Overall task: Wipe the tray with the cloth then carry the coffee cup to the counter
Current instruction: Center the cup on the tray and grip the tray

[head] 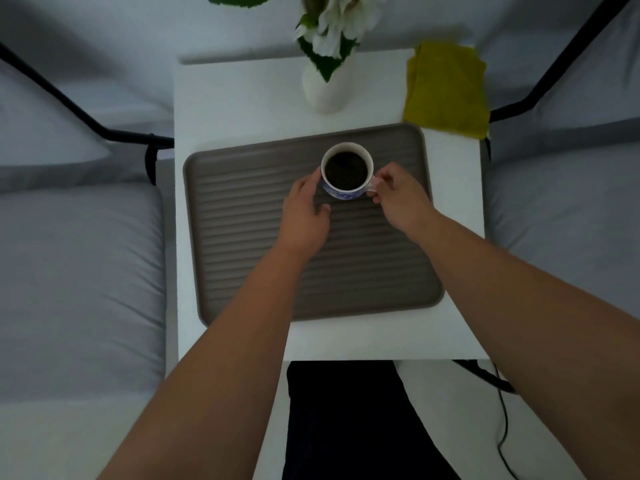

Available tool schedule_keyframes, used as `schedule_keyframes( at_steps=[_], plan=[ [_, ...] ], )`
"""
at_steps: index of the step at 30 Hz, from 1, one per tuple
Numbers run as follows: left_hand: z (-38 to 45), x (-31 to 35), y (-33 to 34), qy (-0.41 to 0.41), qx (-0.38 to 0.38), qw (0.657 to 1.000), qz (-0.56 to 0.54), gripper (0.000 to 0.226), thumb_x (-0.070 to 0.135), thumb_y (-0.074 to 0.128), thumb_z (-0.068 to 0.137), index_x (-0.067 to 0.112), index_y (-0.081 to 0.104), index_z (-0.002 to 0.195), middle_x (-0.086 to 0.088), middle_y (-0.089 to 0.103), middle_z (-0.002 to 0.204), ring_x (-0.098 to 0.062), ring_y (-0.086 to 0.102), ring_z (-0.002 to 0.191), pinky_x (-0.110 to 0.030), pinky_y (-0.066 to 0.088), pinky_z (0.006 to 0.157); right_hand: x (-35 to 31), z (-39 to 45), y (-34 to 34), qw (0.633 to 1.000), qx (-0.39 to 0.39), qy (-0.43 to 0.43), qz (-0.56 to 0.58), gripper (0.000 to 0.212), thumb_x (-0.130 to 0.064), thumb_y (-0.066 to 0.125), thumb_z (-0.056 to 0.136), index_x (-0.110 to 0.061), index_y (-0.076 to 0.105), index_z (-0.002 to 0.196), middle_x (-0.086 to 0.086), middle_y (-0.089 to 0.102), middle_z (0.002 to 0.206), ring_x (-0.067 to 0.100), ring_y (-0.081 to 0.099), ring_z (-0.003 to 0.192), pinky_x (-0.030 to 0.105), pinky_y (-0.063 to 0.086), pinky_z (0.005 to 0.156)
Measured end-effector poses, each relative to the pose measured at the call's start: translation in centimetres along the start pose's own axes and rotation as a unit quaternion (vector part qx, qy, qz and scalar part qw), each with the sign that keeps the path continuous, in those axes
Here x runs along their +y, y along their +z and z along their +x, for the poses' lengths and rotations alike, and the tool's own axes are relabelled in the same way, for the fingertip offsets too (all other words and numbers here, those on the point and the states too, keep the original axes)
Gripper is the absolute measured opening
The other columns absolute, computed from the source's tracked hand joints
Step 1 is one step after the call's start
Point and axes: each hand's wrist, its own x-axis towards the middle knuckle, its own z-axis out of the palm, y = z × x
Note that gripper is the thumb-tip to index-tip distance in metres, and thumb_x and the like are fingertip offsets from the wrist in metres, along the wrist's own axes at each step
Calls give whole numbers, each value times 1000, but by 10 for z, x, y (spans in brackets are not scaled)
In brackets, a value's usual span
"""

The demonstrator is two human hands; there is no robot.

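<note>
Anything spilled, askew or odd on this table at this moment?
No spill shows. The tray sits slightly skewed on the white table, and the yellow cloth overhangs the table's far right corner. The full coffee cup stands upright between the left hand and right hand.

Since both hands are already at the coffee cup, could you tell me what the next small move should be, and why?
Probably lift the coffee cup straight up, slowly. The right hand pinches its handle and the left hand steadies its far side, so the hold looks set. The cup is nearly full of dark coffee, and the yellow cloth already lies aside beyond the tray.
</note>
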Motion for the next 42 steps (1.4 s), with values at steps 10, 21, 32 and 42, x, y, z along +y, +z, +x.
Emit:
schedule_keyframes(
  at_steps=[10,21,32,42],
  plan=[
    [-40,-14,-3,-20,41,997,-68,65,2,54,88,18,34,147,-8,40,140,-21,45,129,-41,40,109,-3,-25,20,999,-24,-28,21,8,-27,44,97,-27,51,93,4,66,100,22,63,94,42,52,86],
    [-93,-42,1,-78,83,989,-93,61,10,53,93,27,33,148,0,39,142,-17,41,131,-42,39,109,4,-45,44,995,-87,-41,-11,10,-25,45,96,-21,54,91,12,67,99,31,62,95,52,50,89],
    [-112,-55,8,-82,99,989,-77,59,11,53,94,23,33,148,-2,40,143,-17,39,132,-33,35,111,1,-50,51,993,-111,-30,6,23,-19,43,98,-31,51,81,8,66,96,29,60,91,47,50,84],
    [-104,-105,-60,-247,327,909,77,51,21,60,86,23,49,136,-11,37,143,-35,36,129,-42,26,108,36,-50,-10,957,276,71,63,40,-15,49,93,-23,41,132,9,52,126,21,53,112,37,47,98]
  ],
)
